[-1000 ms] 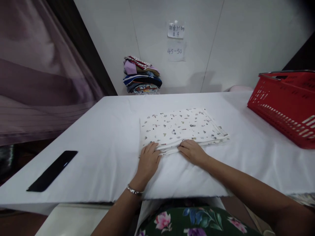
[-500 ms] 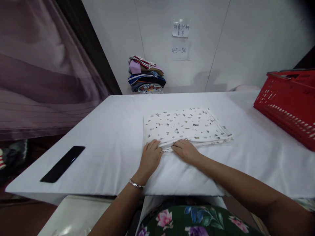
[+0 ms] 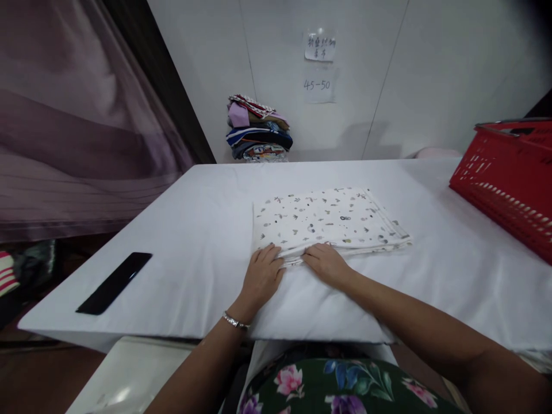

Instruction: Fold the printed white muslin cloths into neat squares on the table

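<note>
A folded white cloth (image 3: 328, 218) with small printed motifs lies flat in the middle of the white table (image 3: 194, 241). My left hand (image 3: 261, 276), with a thin bracelet at the wrist, rests at the cloth's near left edge, fingers on top and pressed together. My right hand (image 3: 328, 264) sits just beside it on the same near edge, knuckles bent and fingers curled onto the layered hem. Both hands hold the edge close together, almost touching.
A black flat phone-like slab (image 3: 114, 283) lies near the table's left front corner. A red plastic basket (image 3: 509, 178) stands at the right edge. A stack of folded coloured clothes (image 3: 257, 129) sits against the back wall under two paper notes (image 3: 319, 47). A mauve curtain (image 3: 73, 121) hangs at left.
My right hand has slid left along the cloth's near edge toward my left hand. The view has shifted slightly; the cloth has stayed flat.
</note>
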The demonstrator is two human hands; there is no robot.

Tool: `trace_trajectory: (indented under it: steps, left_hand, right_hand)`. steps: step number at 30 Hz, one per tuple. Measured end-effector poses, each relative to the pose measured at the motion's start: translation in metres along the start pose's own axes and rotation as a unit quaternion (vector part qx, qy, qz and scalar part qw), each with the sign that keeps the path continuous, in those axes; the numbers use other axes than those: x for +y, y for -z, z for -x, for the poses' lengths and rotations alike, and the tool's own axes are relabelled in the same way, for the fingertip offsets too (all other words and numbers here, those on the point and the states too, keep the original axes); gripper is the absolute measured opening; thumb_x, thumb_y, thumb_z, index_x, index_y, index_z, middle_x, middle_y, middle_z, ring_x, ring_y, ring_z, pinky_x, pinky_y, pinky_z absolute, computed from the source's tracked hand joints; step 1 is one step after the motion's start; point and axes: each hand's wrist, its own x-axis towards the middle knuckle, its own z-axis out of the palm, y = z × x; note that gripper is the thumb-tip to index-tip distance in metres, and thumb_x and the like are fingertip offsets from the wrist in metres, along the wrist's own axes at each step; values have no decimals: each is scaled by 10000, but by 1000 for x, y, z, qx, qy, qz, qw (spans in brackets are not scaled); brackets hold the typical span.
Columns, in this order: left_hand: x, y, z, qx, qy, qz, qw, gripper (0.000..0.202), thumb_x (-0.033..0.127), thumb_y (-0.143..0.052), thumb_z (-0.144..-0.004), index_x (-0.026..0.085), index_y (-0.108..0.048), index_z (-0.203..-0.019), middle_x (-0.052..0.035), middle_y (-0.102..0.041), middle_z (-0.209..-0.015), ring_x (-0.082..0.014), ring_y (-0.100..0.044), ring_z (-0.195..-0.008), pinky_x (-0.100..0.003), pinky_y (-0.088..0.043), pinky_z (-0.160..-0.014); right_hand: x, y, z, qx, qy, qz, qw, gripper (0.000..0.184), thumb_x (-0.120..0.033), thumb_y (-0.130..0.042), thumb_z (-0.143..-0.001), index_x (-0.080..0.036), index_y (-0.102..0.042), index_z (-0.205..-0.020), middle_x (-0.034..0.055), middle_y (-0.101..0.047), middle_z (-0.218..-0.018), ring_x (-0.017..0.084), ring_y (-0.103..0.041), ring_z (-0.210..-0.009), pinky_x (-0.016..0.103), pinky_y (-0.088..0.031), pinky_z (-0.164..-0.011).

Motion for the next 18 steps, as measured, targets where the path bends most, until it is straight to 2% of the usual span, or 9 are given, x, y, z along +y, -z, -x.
trace_trajectory:
  steps: [5,10,15,18]
  left_hand:
    - [-7,0,0,33,12,-8,999,223,170,-452,-868,202,-671,-897,-68,-609,-1197,-237,-481,-1200,-431,-402,-970]
    - [-9,-4,4,24,4,-24,999,253,136,-436,-865,193,-682,-878,-71,-618,-1189,-242,-504,-1179,-423,-415,-956]
    - [-9,1,5,48,9,-43,998,252,160,-437,-878,215,-673,-947,-48,-597,-1231,-243,-473,-1215,-422,-389,-976]
    - [-9,1,8,35,5,-47,998,246,149,-453,-866,217,-678,-940,-57,-603,-1218,-258,-474,-1211,-422,-401,-953]
  right_hand:
    - [1,-2,-7,14,-20,4,1000,196,-162,-438,-928,-168,-633,-920,78,-604,-908,191,-476,-833,315,-336,-708]
    - [-2,-3,-5,-5,7,0,1000,212,-156,-421,-932,-178,-632,-932,67,-600,-895,190,-473,-844,312,-343,-728]
    - [-1,0,-7,13,1,7,1000,226,-169,-403,-940,-174,-630,-945,70,-606,-910,190,-463,-827,314,-336,-712]
    - [-2,1,-9,7,9,-4,1000,229,-173,-401,-943,-172,-630,-947,68,-602,-904,186,-460,-828,310,-336,-719]
